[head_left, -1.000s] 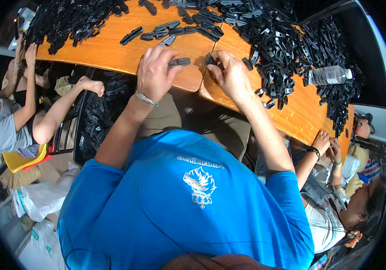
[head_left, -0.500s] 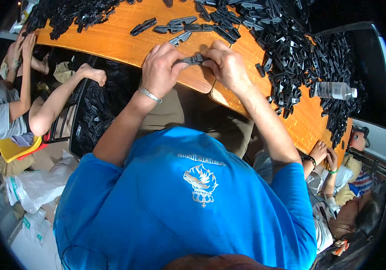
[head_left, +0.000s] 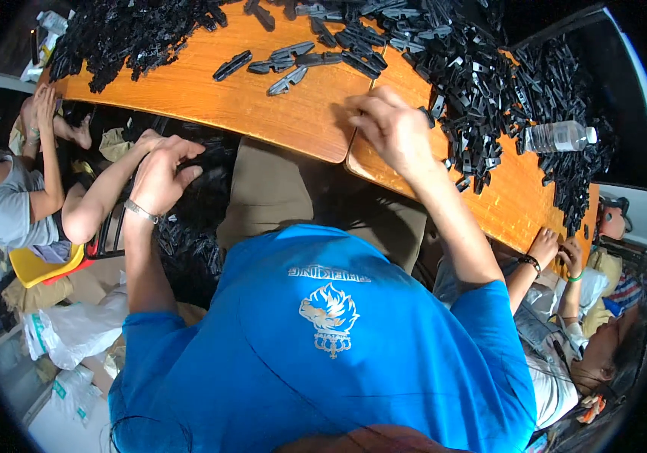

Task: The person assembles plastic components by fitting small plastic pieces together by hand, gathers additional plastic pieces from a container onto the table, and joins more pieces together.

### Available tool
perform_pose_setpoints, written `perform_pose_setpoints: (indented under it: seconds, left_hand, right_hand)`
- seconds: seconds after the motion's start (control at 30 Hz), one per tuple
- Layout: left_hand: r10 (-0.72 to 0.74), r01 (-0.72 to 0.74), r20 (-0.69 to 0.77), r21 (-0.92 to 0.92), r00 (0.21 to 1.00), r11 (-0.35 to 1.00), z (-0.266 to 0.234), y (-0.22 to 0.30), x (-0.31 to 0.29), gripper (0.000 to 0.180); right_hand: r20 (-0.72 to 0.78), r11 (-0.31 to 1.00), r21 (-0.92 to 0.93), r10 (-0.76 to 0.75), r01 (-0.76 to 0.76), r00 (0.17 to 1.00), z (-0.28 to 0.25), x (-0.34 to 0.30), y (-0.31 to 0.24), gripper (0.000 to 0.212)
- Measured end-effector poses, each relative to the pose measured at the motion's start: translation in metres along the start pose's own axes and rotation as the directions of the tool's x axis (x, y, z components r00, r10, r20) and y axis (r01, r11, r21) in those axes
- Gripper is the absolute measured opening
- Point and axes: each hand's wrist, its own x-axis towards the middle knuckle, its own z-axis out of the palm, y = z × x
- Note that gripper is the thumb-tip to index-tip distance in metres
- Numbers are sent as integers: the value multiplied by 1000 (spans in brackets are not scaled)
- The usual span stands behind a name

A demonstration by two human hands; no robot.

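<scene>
black plastic parts [head_left: 482, 83] under right hand [head_left: 391, 128] grip, fingers curled

Orange-brown wooden table [head_left: 210, 98] is seen across the top of the view, with a seam [head_left: 353, 147] where two tabletops are butted together near the front edge. A heap of black plastic parts [head_left: 123, 34] is piled at the left end. A second, larger heap [head_left: 489, 83] is spread over the right section. A short row of loose dark clips [head_left: 293, 64] is laid out between the heaps on bare wood. A clear plastic water bottle [head_left: 557, 137] is laid on its side among the right-hand parts. The front edge strip is left bare.
</scene>
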Motion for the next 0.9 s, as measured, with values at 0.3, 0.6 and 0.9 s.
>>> perform_pose_setpoints:
  seconds: [0.3, 0.6, 0.9]
  left_hand:
    - [141, -131, -518, 55, 843, 990, 79, 78, 129, 26]
    - [-45, 10, -287, -122, 957, 992, 88, 83, 146, 18]
    - [-78, -188, -253, -863, 964, 469, 111, 57, 105, 39]
  right_hand:
    - [146, 956, -257, 186, -144, 972, -2, 5, 16, 33]
    - [11, 794, 468, 434, -389, 901, 28, 4, -2, 27]
    - [-59, 973, 100, 214, -208, 975, 32, -1, -16, 27]
